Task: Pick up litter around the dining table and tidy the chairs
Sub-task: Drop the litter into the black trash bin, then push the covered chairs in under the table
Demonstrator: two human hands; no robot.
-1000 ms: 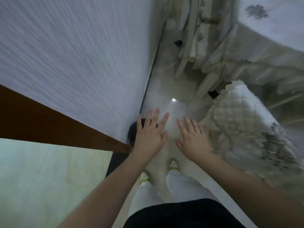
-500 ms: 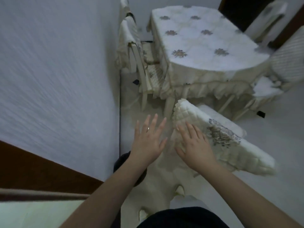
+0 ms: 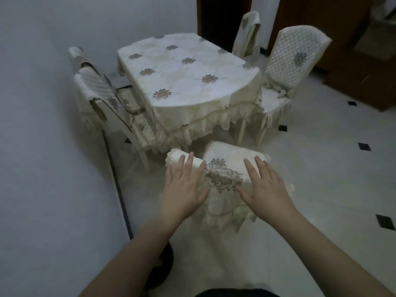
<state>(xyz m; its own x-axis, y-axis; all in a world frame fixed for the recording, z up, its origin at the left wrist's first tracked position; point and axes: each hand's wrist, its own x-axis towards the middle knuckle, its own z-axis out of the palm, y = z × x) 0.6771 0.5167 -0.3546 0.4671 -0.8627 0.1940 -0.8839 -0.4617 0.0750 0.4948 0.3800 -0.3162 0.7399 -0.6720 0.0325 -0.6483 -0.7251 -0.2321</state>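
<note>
A dining table (image 3: pixel 184 82) under a cream floral cloth stands ahead. The nearest chair (image 3: pixel 222 174), in a cream cover with a grey flower, faces the table with its back toward me. My left hand (image 3: pixel 182 189) hovers over the left end of that chair back, fingers spread and empty. My right hand (image 3: pixel 265 187) is spread over the right end, also empty. I cannot tell whether either palm touches the cover. A quilted chair (image 3: pixel 293 61) stands at the table's right, and two covered chairs (image 3: pixel 96 91) sit along the left wall. No litter shows.
A white wall (image 3: pixel 47 146) runs close on my left. A dark round object (image 3: pixel 165 260) lies on the pale tiled floor by my left forearm. Dark wooden furniture (image 3: pixel 353 61) fills the far right, with a dark doorway (image 3: pixel 222 20) behind the table. Another chair (image 3: pixel 248 33) stands beyond it.
The view has lifted from the floor and wall to the whole table. My hands have spread apart and now sit over both ends of the nearest chair back.
</note>
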